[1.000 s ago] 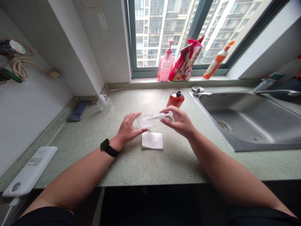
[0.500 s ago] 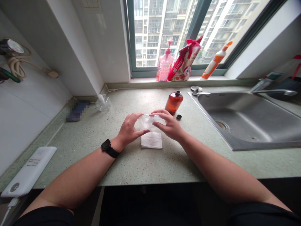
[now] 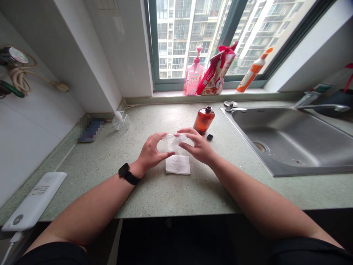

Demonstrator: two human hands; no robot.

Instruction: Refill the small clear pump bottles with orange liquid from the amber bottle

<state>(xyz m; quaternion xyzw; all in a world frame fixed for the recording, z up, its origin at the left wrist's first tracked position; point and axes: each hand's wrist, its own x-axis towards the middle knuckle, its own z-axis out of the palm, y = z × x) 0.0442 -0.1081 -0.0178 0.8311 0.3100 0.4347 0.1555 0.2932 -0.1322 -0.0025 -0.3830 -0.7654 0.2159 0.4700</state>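
My left hand [image 3: 152, 149] curves around the left side of a clear plastic container [image 3: 170, 141], fingertips at its top edge and thumb at its lower side. On the right, my right hand [image 3: 199, 146] closes over the other end, its thumb near a rounded translucent part. The container's exact kind is hard to make out, as it is see-through and partly covered by the fingers. A folded white tissue [image 3: 178, 165] lies on the counter just below it. Behind my right hand stands an uncapped amber bottle [image 3: 203, 121], with a black cap [image 3: 210, 137] beside it.
A steel sink [image 3: 292, 136] with a tap is to the right. Another clear container [image 3: 121, 121] stands at the back left, near a pixelated dark object [image 3: 91, 129]. A white power bank [image 3: 35, 200] lies at the left. Pink pump bottle [image 3: 193, 79], red pouch and orange bottle line the windowsill.
Almost nothing differs. Both hands stay around the clear container, with only a very slight shift of the fingers and of the translucent part.
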